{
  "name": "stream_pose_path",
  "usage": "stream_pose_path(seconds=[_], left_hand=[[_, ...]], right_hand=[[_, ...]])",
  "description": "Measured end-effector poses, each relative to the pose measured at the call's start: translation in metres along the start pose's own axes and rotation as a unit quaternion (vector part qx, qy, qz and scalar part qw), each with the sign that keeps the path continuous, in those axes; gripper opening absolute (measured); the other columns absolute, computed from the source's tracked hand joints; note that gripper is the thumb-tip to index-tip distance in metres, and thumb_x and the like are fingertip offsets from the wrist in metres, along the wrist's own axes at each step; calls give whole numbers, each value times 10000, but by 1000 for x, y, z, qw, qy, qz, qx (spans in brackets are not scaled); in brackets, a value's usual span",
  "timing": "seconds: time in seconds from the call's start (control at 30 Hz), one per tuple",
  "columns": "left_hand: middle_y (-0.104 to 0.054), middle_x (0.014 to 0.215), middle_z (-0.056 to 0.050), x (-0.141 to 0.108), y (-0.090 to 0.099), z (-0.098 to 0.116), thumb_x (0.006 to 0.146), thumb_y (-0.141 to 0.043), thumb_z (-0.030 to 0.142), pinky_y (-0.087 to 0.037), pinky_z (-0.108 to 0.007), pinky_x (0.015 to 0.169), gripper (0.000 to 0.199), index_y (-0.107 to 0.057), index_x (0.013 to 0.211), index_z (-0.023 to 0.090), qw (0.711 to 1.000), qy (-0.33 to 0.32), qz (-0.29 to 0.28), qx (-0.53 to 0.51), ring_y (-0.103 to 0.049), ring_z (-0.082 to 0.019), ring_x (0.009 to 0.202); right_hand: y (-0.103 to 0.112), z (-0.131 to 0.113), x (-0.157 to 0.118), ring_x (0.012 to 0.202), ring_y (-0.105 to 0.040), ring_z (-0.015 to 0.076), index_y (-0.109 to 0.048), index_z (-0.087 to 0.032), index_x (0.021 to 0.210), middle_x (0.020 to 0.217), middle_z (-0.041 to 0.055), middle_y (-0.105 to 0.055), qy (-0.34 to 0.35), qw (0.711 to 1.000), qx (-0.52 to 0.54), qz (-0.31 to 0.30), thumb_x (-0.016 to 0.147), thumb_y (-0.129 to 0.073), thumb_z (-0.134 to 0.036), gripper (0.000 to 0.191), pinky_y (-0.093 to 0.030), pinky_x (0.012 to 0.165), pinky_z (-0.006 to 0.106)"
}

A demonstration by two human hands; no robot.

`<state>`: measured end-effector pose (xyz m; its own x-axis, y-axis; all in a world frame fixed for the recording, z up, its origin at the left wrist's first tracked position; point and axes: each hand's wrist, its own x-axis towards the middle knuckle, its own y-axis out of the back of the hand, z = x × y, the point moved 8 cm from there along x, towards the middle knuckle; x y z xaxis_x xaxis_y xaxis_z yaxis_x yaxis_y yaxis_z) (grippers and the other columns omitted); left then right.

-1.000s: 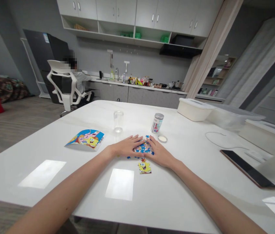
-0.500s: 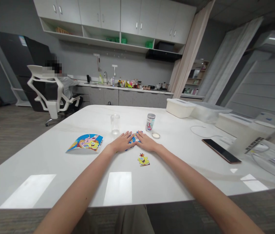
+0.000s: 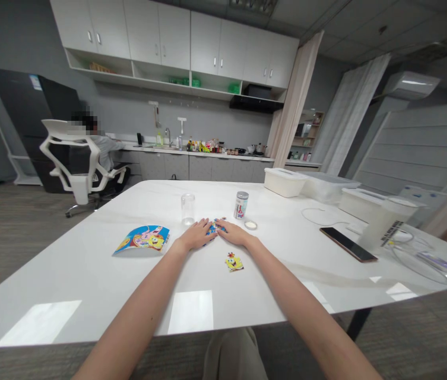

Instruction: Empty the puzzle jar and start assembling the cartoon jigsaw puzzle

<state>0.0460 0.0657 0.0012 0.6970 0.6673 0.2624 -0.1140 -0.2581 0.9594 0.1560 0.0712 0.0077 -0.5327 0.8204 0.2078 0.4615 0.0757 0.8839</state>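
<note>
My left hand (image 3: 196, 235) lies on the left part of a small blue patterned pile of pieces (image 3: 212, 228), its fingers stretched out. On the pile's right side rests my right hand (image 3: 231, 233), also flat with fingers extended. Both hands partly cover the pile. Nearer to me is a yellow cartoon piece (image 3: 234, 262). A curved blue cartoon sheet (image 3: 143, 239) lies to the left. Behind the hands stand a clear jar (image 3: 187, 209) and a printed can with a silver lid (image 3: 241, 205); a round lid (image 3: 250, 225) lies beside the can.
At the right of the white table (image 3: 88, 279) are a phone (image 3: 348, 244), a tall translucent cup (image 3: 385, 224), cables and storage boxes (image 3: 284, 182). Beyond the table's left end, a person sits in a white chair (image 3: 73, 158).
The view has tilted up and shifted slightly. My right hand has moved a little left over the pile, closer to my left hand.
</note>
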Motion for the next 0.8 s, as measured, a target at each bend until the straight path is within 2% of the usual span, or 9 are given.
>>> stream_pose_path(seconds=[0.13, 0.27, 0.33, 0.43, 0.53, 0.67, 0.8], left_hand=[[-431, 1455, -173, 1, -3, 2, 989, -363, 359, -334, -455, 1067, 416, -490, 1347, 190, 998, -24, -33, 37, -377, -316, 1353], [-476, 1408, -178, -1, 3, 7, 993, -366, 318, -382, -498, 1028, 362, -529, 1293, 197, 997, -51, -21, 62, -401, -321, 1328], [-508, 1372, -175, -1, 7, 8, 998, -354, 316, -403, -500, 1014, 347, -544, 1262, 195, 997, -59, -8, 57, -422, -306, 1308], [-545, 1330, -144, -1, 12, 9, 1005, -331, 345, -409, -482, 1022, 345, -548, 1234, 205, 998, -56, 13, 39, -444, -267, 1285], [-544, 1338, -121, -2, 18, 13, 1008, -315, 377, -388, -465, 1052, 360, -527, 1250, 215, 999, -44, 15, 23, -443, -237, 1290], [-567, 1302, -118, -5, 33, 21, 1002, -332, 388, -390, -441, 1042, 341, -547, 1196, 207, 999, -33, 26, 7, -514, -223, 1213], [-624, 1145, -113, -5, 45, 25, 982, -379, 380, -435, -381, 955, 316, -589, 1077, 164, 999, -21, 27, 7, -595, -225, 1054]], right_hand=[[-1, -2, 3, 1402, -345, 251, -479, -138, 1391, 1502, 136, -393, 16, 1000, 18, 5, 953, -375, -463, 555, -242, 1173, 440], [3, 3, 4, 1402, -345, 239, -495, -161, 1372, 1494, 121, -411, 6, 997, 74, 20, 982, -286, -457, 533, -238, 1173, 434], [8, 7, 4, 1371, -391, 216, -518, -193, 1345, 1457, 97, -467, 7, 992, 119, 39, 994, -241, -430, 506, -267, 1158, 415], [12, 14, 5, 1236, -520, 183, -575, -227, 1250, 1308, 64, -595, 6, 981, 185, 64, 1001, -199, -393, 480, -351, 1100, 375], [11, 19, 8, 1141, -566, 176, -608, -228, 1160, 1210, 41, -638, 6, 971, 228, 75, 992, -237, -393, 439, -404, 1040, 353], [7, 25, 10, 1093, -580, 171, -624, -217, 1095, 1140, 40, -658, -9, 952, 293, 83, 981, -272, -388, 407, -410, 1016, 349], [11, 29, 5, 1109, -572, 166, -629, -221, 1076, 1128, 49, -662, -51, 925, 362, 98, 977, -275, -397, 407, -385, 1026, 349]])
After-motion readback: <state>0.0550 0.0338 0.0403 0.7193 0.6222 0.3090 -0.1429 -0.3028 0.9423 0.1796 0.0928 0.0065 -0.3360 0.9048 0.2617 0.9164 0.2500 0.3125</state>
